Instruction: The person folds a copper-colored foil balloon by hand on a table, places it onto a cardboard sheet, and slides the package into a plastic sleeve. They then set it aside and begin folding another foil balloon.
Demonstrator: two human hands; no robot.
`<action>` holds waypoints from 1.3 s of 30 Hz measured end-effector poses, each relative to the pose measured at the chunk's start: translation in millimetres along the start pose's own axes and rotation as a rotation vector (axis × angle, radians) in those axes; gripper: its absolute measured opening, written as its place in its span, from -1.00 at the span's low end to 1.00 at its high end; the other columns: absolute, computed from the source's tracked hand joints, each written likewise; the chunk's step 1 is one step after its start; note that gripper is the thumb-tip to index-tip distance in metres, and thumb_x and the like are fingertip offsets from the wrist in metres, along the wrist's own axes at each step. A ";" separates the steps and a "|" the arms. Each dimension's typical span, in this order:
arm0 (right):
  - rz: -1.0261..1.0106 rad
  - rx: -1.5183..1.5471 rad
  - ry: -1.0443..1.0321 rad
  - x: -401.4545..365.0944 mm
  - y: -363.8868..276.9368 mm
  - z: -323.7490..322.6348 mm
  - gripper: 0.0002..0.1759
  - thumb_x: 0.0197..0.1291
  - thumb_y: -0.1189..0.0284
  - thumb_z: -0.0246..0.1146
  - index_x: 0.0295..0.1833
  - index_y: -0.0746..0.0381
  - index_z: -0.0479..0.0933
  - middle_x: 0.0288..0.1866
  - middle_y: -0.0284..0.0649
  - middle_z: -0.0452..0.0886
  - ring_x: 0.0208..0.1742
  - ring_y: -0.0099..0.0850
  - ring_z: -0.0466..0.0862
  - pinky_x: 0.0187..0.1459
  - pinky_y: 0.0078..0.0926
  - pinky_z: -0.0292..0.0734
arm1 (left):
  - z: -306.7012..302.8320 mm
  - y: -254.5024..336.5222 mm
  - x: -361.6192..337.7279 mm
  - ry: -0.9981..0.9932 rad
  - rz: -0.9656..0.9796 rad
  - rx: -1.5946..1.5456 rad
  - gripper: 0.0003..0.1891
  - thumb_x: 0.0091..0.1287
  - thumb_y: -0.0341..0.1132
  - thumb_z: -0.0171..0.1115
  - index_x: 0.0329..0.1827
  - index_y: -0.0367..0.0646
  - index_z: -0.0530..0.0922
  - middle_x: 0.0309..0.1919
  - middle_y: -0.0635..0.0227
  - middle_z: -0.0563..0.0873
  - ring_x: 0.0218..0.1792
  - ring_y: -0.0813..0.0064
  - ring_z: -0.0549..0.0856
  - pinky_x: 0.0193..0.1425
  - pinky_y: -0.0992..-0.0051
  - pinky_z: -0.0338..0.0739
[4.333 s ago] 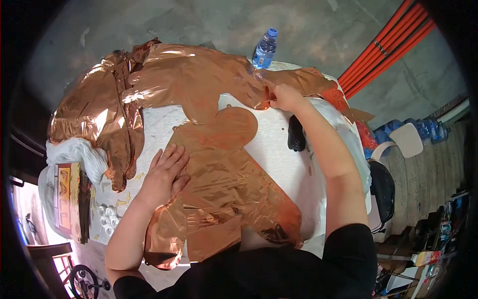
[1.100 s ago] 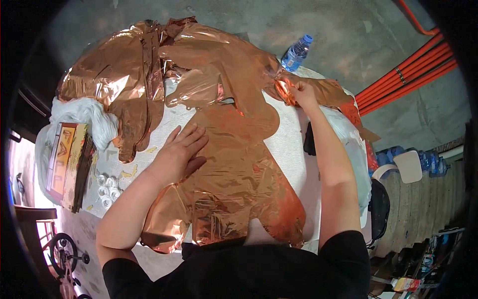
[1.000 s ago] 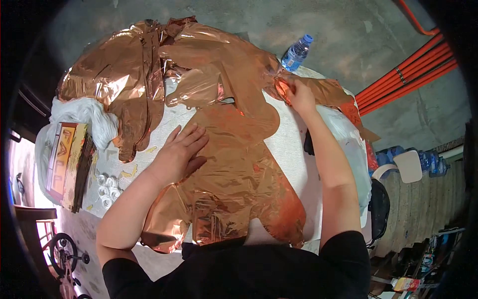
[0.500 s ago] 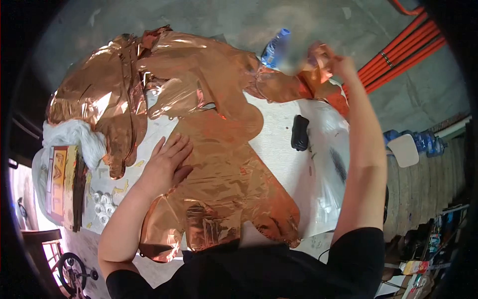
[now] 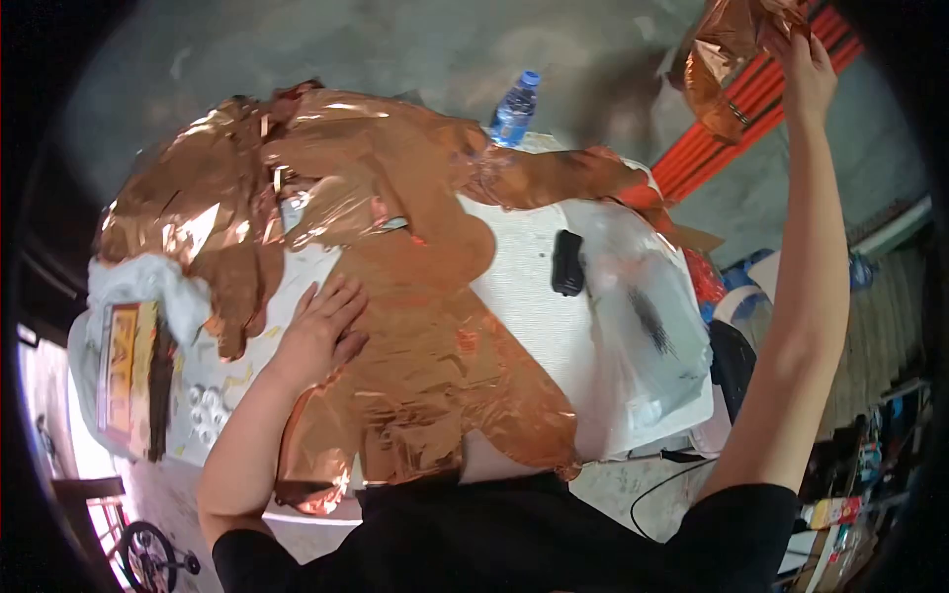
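A flat copper-coloured foil balloon (image 5: 415, 326) lies on the white table (image 5: 524, 257), close to my body. My left hand (image 5: 324, 331) rests on its left side, fingers stretched out and palm down. Far out at the upper right, my right hand (image 5: 809, 74) is raised with its fingers closed on another copper foil balloon (image 5: 722, 54). That balloon hangs crumpled beyond the table's edge; its top is cut off by the view. More copper foil balloons (image 5: 188, 198) are piled along the table's far and left sides.
A water bottle (image 5: 516, 111) stands at the far edge, and a black case (image 5: 567, 263) lies on the table. Clear plastic bags (image 5: 643, 306) cover the right side. At the left are a box (image 5: 127, 381) and white rolls (image 5: 207, 413). Orange poles (image 5: 682, 163) lie beyond the table.
My right hand has carried its foil balloon up and to the right, away from the pile. My left hand stays on the flat balloon. The view has shifted slightly.
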State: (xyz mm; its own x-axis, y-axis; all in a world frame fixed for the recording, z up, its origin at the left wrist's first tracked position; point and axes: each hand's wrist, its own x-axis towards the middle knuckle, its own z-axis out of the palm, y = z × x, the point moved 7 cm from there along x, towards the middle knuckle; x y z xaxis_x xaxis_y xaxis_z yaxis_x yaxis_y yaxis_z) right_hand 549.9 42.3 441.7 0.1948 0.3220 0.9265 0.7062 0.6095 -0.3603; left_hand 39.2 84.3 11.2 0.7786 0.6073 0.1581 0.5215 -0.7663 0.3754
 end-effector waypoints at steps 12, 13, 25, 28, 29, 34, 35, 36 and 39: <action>0.123 -0.107 -0.680 -292.3 -145.2 191.1 -0.68 0.24 0.69 0.05 0.08 0.33 0.54 -0.05 -0.17 0.70 -0.14 -0.46 0.71 -0.08 -0.55 0.58 | 6.9 -6.5 -0.9 0.014 0.015 0.038 -0.48 0.38 -0.12 0.13 0.35 -0.14 0.40 0.41 0.16 0.35 0.47 0.21 0.23 0.52 0.12 0.03; 0.113 -0.152 -0.743 -318.5 -153.6 194.9 -0.67 0.23 0.73 0.03 0.07 0.34 0.54 -0.06 -0.16 0.70 -0.15 -0.49 0.69 -0.07 -0.56 0.58 | 7.8 -6.7 -0.8 0.012 0.020 0.041 -0.48 0.39 -0.11 0.12 0.36 -0.14 0.39 0.41 0.16 0.35 0.47 0.21 0.23 0.52 0.12 0.03; 0.066 0.180 -0.874 -445.4 -208.4 176.4 -0.50 -0.07 0.74 0.22 0.09 0.30 0.53 0.11 -0.11 0.64 -0.18 -0.20 0.72 -0.17 -0.35 0.65 | 10.9 -14.2 0.1 0.017 0.022 0.000 -0.55 0.35 -0.18 0.12 0.25 -0.18 0.46 0.37 0.16 0.38 0.47 0.21 0.22 0.53 0.11 0.03; 0.067 0.217 -0.889 -445.1 -220.9 170.9 -0.49 -0.06 0.72 0.23 0.11 0.29 0.52 0.12 -0.12 0.63 -0.19 -0.22 0.72 -0.19 -0.35 0.65 | 13.6 -16.9 0.3 0.023 0.036 0.030 -0.61 0.32 -0.21 0.12 0.16 -0.20 0.51 0.34 0.17 0.41 0.46 0.23 0.23 0.53 0.11 0.05; 0.065 0.209 -0.938 -445.3 -226.1 171.9 -0.50 -0.05 0.69 0.24 0.12 0.29 0.52 0.12 -0.12 0.63 -0.19 -0.23 0.72 -0.20 -0.35 0.65 | 13.0 -17.0 -0.1 0.022 0.033 0.040 -0.62 0.32 -0.23 0.12 0.14 -0.20 0.51 0.33 0.16 0.42 0.46 0.23 0.23 0.53 0.12 0.05; 0.065 0.157 -1.292 -439.8 -254.1 178.9 -0.55 0.02 0.64 0.26 0.10 0.25 0.57 -0.02 -0.12 0.70 -0.23 -0.28 0.74 -0.28 -0.43 0.64 | 14.0 -18.0 0.7 0.042 0.029 0.005 -0.60 0.30 -0.26 0.12 0.18 -0.19 0.50 0.35 0.13 0.39 0.46 0.24 0.23 0.53 0.12 0.04; 0.106 0.185 -1.419 -443.0 -257.2 181.1 -0.55 0.04 0.60 0.28 0.12 0.19 0.58 -0.04 -0.14 0.71 -0.28 -0.32 0.74 -0.32 -0.44 0.62 | 14.7 -18.8 0.6 0.044 0.028 0.004 -0.59 0.30 -0.26 0.12 0.20 -0.18 0.50 0.36 0.12 0.39 0.46 0.24 0.23 0.53 0.12 0.04; 0.106 0.189 -1.422 -432.0 -259.0 181.4 -0.55 0.04 0.60 0.28 0.12 0.19 0.58 -0.04 -0.14 0.71 -0.28 -0.32 0.74 -0.32 -0.44 0.62 | 14.8 -19.1 0.7 0.044 0.024 0.003 -0.59 0.30 -0.26 0.12 0.20 -0.18 0.50 0.36 0.12 0.39 0.46 0.24 0.23 0.53 0.12 0.04; 0.535 0.520 -1.715 -433.1 -246.3 188.3 -0.52 0.06 0.54 0.33 0.16 0.09 0.56 -0.01 -0.26 0.70 -0.33 -0.36 0.71 -0.28 -0.49 0.62 | 14.2 -17.9 0.3 0.043 0.034 -0.011 -0.51 0.27 -0.39 0.11 0.31 -0.10 0.42 0.34 0.15 0.40 0.47 0.21 0.21 0.53 0.09 0.04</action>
State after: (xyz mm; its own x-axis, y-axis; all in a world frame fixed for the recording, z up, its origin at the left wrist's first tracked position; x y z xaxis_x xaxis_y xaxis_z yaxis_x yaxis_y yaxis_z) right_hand 163.5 -110.9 108.8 -0.7447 0.6118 -0.2668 0.4934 0.2355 -0.8373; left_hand 35.1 95.2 -8.4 0.7803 0.5892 0.2097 0.4908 -0.7847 0.3787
